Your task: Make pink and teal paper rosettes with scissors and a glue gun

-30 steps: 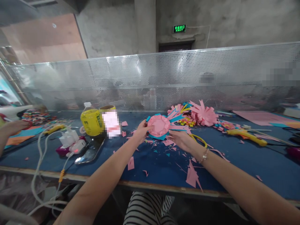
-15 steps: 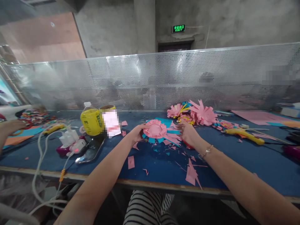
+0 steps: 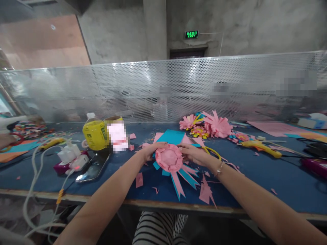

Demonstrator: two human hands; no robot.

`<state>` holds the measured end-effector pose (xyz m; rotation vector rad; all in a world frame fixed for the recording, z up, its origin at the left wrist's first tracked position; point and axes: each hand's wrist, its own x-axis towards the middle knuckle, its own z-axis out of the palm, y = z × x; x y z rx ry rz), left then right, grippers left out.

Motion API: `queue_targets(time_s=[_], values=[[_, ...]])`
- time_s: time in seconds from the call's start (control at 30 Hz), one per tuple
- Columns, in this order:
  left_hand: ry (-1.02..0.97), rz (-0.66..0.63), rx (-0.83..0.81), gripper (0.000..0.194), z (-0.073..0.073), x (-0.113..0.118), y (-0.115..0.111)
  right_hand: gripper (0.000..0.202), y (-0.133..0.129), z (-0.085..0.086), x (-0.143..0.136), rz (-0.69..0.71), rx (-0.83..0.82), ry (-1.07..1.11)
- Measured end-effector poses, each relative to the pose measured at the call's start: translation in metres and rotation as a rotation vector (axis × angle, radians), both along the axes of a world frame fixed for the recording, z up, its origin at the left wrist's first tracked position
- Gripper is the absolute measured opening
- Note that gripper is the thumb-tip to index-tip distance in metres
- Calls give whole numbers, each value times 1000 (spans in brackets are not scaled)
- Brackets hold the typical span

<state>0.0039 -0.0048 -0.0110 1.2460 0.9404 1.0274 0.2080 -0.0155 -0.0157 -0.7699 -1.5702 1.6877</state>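
A round pink paper rosette (image 3: 169,157) with a pleated rim is held up above the table, its face turned toward me. My left hand (image 3: 152,151) grips its left edge, and my right hand (image 3: 192,153) has its fingers curled at the right edge. Pink and blue paper tails (image 3: 186,178) with notched ends hang from it to the lower right. Behind it lies a blue paper sheet (image 3: 171,136) with pink paper around it. A pair of scissors with yellow handles (image 3: 213,152) lies just beyond my right hand.
Finished paper flowers (image 3: 217,126) are piled at the back. To the right lies a yellow glue gun (image 3: 263,148); to the left are a yellow-labelled bottle (image 3: 94,133), a phone (image 3: 95,166) and a power strip with chargers (image 3: 73,158). Another person's hand (image 3: 7,140) holds red-handled scissors at far left.
The rosette has moved toward me and tilted up, its tails swinging from the right to point down toward the table's front edge. The blue sheet and yellow scissor handles now show behind it.
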Motion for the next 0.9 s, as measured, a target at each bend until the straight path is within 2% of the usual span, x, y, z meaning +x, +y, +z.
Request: queue_targets(time_s=[0.1, 0.2, 0.3, 0.4, 0.53, 0.63, 0.77, 0.9], values=[[-42, -69, -146, 28, 5, 5, -4, 35, 2, -5, -3, -9, 47, -60], [-66, -78, -137, 31, 12, 6, -6, 29, 4, -7, -4, -26, 128, -59], [-32, -17, -97, 37, 15, 2, -3, 20, 5, -4, -3, -82, 229, -13], [-58, 11, -58, 38, 12, -2, 2, 17, 5, 1, -2, -215, 323, 17], [-148, -144, 4, 40, 7, -1, 3, 14, 6, 7, 0, -422, 485, -30], [-103, -150, 99, 44, 6, 1, 0, 14, 6, 9, 2, -500, 566, -98], [-34, -68, 264, 49, 5, 4, -1, 20, 8, 7, 2, -508, 575, -133], [-33, -44, 331, 51, 6, 7, -2, 32, 9, 3, -1, -482, 478, -40]])
